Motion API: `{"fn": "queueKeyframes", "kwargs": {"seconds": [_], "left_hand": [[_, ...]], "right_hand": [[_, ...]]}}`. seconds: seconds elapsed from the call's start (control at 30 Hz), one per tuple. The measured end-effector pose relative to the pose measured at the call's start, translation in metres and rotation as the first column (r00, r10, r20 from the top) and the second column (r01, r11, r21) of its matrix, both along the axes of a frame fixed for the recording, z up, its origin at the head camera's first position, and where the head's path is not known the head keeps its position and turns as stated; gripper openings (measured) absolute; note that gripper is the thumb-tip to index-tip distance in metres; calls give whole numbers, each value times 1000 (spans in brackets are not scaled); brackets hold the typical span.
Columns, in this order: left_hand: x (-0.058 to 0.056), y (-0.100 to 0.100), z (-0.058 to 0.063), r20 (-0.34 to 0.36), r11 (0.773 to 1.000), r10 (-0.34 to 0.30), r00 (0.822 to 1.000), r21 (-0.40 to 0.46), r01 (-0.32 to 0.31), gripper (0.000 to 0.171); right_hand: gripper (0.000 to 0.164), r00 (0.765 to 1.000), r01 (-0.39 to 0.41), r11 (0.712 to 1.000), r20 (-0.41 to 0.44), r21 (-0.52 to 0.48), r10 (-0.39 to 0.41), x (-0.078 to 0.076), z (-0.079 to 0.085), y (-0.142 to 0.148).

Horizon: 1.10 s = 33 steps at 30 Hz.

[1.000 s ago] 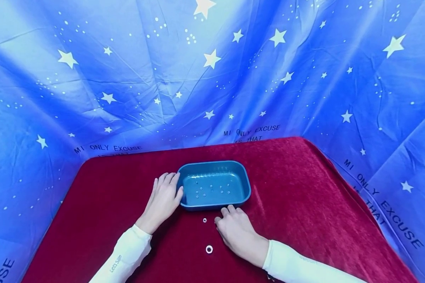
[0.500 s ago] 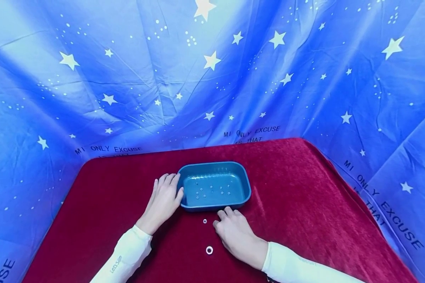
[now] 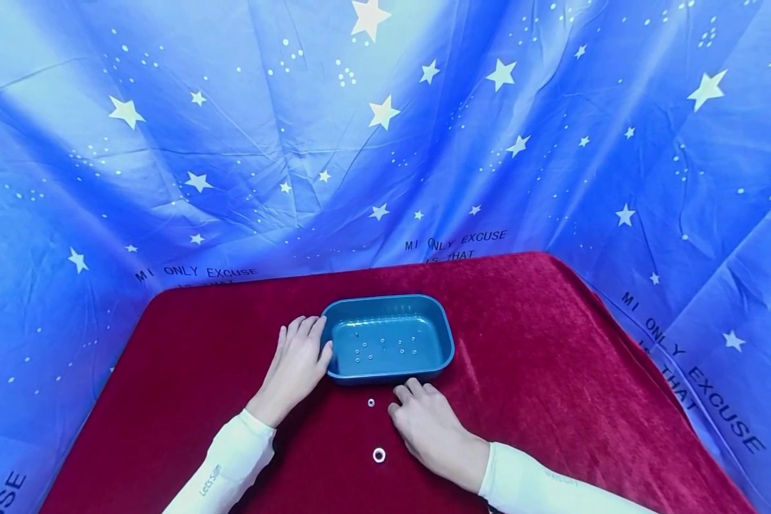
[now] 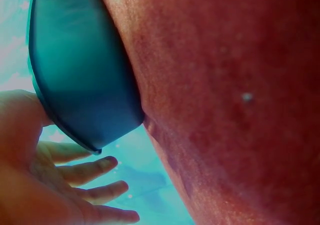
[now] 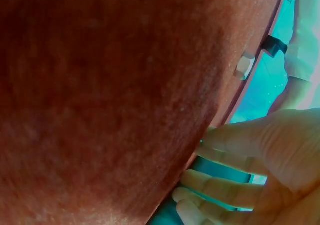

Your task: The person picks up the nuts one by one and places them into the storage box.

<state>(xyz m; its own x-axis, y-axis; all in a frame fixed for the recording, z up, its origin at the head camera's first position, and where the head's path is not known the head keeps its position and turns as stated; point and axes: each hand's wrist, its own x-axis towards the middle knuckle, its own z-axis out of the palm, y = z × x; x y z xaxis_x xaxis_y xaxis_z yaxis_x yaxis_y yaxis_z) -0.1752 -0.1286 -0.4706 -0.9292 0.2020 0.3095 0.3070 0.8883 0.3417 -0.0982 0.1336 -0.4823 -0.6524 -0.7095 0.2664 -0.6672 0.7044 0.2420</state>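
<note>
A blue rectangular plastic box (image 3: 388, 364) stands on the red cloth, with several tiny nuts (image 3: 370, 356) scattered over its floor. My left hand (image 3: 300, 355) rests against the box's left end, fingers straight and thumb at the rim; the left wrist view shows the fingers (image 4: 95, 171) spread past the box corner. In front of the box, my right hand (image 3: 432, 427) is low on the cloth. Its thumb and index finger pinch together in the right wrist view around a tiny glint, apparently a small nut (image 5: 201, 141), mostly hidden by the fingertips.
Left of my right hand lie a small nut (image 3: 371, 402) near the box and a larger hex nut (image 3: 379, 455) nearer to me. Red velvety cloth (image 3: 552, 371) covers the table. A blue star-printed curtain (image 3: 295, 143) hangs behind and at both sides.
My right hand has drawn back slightly from the box's front wall, its fingertips curling lower. The left hand, the box and the loose nuts have stayed in place.
</note>
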Motion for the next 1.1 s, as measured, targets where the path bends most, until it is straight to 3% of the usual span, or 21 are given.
{"fn": "queueKeyframes", "kwargs": {"seconds": [0.57, 0.83, 1.1], "left_hand": [[0, 1, -1, 4, 1000, 0, 1000, -7, 0, 55], [1, 1, -2, -8, 1000, 1, 1000, -7, -1, 54], [1, 1, -3, -18, 1000, -2, 1000, -7, 2, 53]], "right_hand": [[18, 999, -40, 999, 31, 1, 40, 7, 2, 13], [6, 996, -79, 983, -52, -167, 71, 10, 17, 22], [7, 997, -63, 958, -67, -280, 46, 6, 30, 29]]}}
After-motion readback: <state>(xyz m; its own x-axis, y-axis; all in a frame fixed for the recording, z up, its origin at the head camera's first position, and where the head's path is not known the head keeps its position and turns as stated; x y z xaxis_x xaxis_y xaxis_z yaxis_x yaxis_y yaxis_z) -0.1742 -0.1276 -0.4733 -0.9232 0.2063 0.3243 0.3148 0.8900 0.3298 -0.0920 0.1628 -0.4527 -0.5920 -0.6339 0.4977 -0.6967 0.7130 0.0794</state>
